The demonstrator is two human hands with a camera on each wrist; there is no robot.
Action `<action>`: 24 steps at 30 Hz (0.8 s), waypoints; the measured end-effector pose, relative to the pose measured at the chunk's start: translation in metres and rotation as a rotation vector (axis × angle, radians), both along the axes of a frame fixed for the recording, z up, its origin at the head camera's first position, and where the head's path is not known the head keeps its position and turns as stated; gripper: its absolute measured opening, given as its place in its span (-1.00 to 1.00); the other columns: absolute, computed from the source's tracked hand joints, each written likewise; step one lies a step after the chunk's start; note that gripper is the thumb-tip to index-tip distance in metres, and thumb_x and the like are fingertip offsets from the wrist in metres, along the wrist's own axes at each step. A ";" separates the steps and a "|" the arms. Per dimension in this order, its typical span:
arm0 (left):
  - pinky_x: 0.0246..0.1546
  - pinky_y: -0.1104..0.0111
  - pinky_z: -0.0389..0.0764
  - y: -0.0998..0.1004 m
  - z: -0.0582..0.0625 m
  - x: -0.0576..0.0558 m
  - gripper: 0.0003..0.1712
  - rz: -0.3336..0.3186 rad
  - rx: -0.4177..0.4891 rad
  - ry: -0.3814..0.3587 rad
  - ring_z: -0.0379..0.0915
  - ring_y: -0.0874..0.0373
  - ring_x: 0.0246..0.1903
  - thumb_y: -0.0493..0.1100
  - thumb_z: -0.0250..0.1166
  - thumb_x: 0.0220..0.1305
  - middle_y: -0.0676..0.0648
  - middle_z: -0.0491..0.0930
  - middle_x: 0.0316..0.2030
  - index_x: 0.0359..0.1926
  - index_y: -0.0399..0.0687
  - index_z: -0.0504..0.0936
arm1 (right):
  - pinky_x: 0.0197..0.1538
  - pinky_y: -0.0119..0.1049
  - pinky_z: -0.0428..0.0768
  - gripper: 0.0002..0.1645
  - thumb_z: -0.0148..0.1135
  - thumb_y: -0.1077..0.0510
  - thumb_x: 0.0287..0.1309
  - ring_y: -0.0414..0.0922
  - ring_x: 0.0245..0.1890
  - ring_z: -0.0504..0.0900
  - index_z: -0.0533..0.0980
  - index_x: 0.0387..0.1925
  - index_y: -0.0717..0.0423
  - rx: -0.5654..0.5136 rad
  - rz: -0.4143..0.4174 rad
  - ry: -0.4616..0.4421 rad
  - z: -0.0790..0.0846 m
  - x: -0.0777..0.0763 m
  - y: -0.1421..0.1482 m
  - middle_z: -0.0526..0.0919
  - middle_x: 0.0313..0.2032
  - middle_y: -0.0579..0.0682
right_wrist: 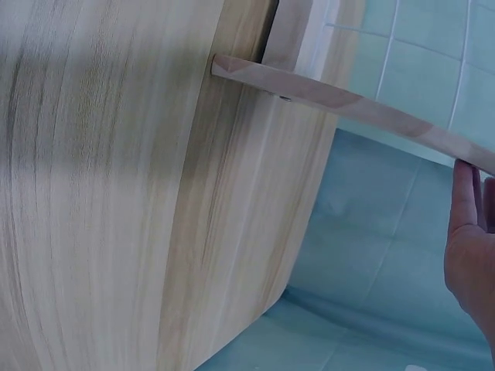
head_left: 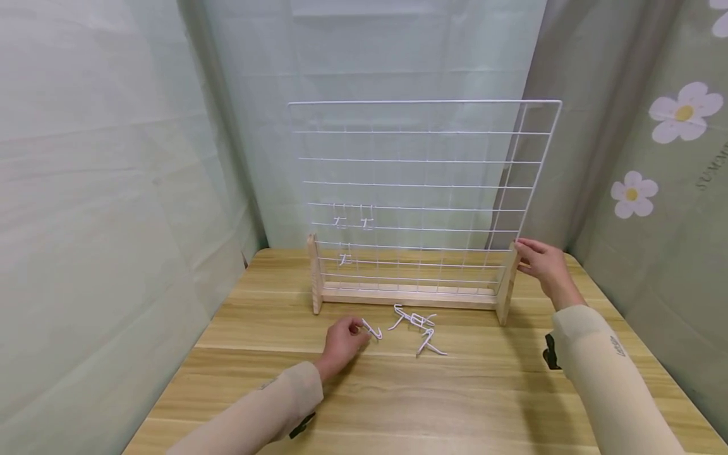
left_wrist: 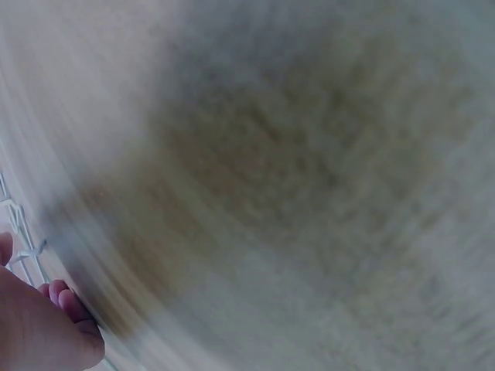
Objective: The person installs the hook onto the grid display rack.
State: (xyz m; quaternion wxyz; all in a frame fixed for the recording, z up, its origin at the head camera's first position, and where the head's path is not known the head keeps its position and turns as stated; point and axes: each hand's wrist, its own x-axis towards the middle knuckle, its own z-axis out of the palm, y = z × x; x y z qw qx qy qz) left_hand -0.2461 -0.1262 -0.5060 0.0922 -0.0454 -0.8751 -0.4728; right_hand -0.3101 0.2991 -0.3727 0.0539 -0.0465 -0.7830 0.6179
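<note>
My left hand (head_left: 344, 341), low over the table, pinches a small white wire hook (head_left: 372, 329) between thumb and fingertips. In the left wrist view only part of that left hand (left_wrist: 46, 328) shows at the lower left corner. My right hand (head_left: 543, 262) holds the top of the right wooden upright (head_left: 506, 284) of a white wire grid rack (head_left: 421, 161). The right wrist view shows fingers (right_wrist: 463, 193) at the edge of that upright. Three white hooks hang on the grid's left part, one of them a lower hook (head_left: 344, 258).
More loose white hooks (head_left: 418, 321) lie in a small tangle before the rack, with another hook (head_left: 430, 343) beside them. The rack stands on a wooden base (head_left: 406, 296) on the wood-grain table (head_left: 455, 398). Pale cloth (head_left: 114, 189) surrounds the table on three sides.
</note>
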 end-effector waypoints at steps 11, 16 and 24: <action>-0.41 0.32 0.43 0.005 -0.003 0.006 -0.84 -0.016 0.064 0.098 0.36 0.14 -0.43 -0.34 0.41 -0.03 -0.08 0.49 -0.47 -0.38 -0.26 0.61 | 0.04 -0.36 0.57 -0.22 0.05 -0.13 0.42 -0.20 0.00 0.51 0.23 0.42 0.32 -0.028 -0.003 0.005 -0.004 -0.001 0.002 0.40 0.22 0.20; -0.40 0.31 0.41 0.006 -0.004 0.006 -0.86 0.012 0.049 0.082 0.35 0.14 -0.44 -0.33 0.42 -0.03 -0.05 0.48 -0.48 -0.40 -0.22 0.62 | 0.13 -0.24 0.51 -0.23 0.04 -0.13 0.43 -0.06 0.13 0.47 0.23 0.42 0.31 -0.025 -0.001 0.002 -0.004 -0.002 -0.001 0.36 0.28 0.23; -0.37 0.32 0.42 0.009 -0.004 0.003 -0.85 0.066 0.009 0.012 0.34 0.18 -0.43 -0.32 0.49 0.00 -0.04 0.51 -0.47 -0.40 -0.18 0.66 | 0.18 -0.14 0.47 -0.23 0.04 -0.14 0.42 -0.02 0.16 0.46 0.24 0.42 0.31 -0.025 -0.006 0.004 -0.005 -0.001 -0.001 0.38 0.26 0.21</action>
